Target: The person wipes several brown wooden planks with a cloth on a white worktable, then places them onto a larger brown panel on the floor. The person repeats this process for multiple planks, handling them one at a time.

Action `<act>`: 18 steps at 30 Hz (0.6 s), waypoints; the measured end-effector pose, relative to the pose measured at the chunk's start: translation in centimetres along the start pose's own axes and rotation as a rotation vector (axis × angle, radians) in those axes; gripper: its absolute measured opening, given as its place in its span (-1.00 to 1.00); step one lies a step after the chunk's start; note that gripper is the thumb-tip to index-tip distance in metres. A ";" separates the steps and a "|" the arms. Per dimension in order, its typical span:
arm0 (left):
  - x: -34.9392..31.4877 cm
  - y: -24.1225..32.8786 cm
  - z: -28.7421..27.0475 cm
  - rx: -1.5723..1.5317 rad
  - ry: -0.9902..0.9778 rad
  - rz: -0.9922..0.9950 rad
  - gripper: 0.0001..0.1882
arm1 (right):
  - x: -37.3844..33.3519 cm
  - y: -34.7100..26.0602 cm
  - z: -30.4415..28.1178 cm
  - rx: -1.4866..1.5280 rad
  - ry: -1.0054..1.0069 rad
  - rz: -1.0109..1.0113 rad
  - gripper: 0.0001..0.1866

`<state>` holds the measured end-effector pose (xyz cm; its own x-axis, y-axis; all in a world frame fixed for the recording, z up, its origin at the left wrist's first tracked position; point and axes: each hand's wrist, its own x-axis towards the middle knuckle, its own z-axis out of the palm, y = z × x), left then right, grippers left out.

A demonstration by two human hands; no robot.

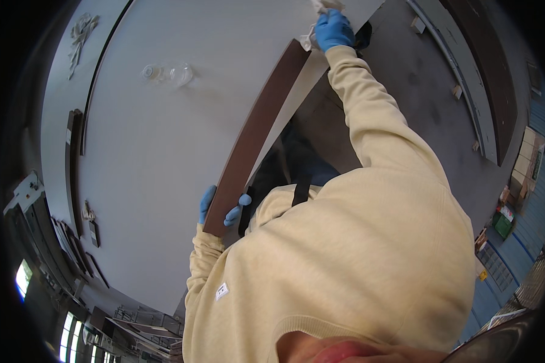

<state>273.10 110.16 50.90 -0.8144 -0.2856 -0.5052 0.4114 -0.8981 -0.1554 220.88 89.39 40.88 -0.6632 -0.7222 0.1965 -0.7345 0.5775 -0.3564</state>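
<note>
A long brown board (257,133) slants across the grey tabletop (145,151), its near end by my body and its far end away to the right. My left hand (224,209), in a blue glove, grips the near end with the thumb on one side and the fingers on the other. At the far end, my right hand (334,30), also gloved in blue, is closed on a crumpled white cloth (309,41). Part of the cloth hangs beside the board's end; whether it touches the wood I cannot tell.
A transparent plastic bottle (168,74) lies on the tabletop. Farther left are a crumpled whitish cloth (82,37) and a dark brown board (73,172). Another large brown panel (487,66) stands across the floor at right. Cardboard boxes (527,160) line the blue wall.
</note>
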 end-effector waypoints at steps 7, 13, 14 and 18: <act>3.3 1.7 10.2 1.105 0.232 0.338 -0.40 | -11.3 -6.1 -11.2 1.118 -0.260 0.221 -0.55; 9.3 -0.5 12.0 1.916 0.065 1.318 -0.26 | -12.2 -8.5 -15.6 1.552 -0.649 0.240 -0.45; 10.0 -1.2 12.2 1.934 0.079 1.374 -0.27 | -12.3 -9.3 -17.1 1.502 -0.622 0.126 -0.44; 9.9 -3.3 14.7 2.065 0.206 1.346 -0.27 | -10.8 -11.8 -19.8 1.083 -0.513 -0.224 -0.52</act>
<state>257.65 105.37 58.86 -0.4947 -0.7994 0.3410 -0.3893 0.5546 0.7354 233.85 97.92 61.04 -0.2239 -0.9731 0.0551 -0.1626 -0.0184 -0.9865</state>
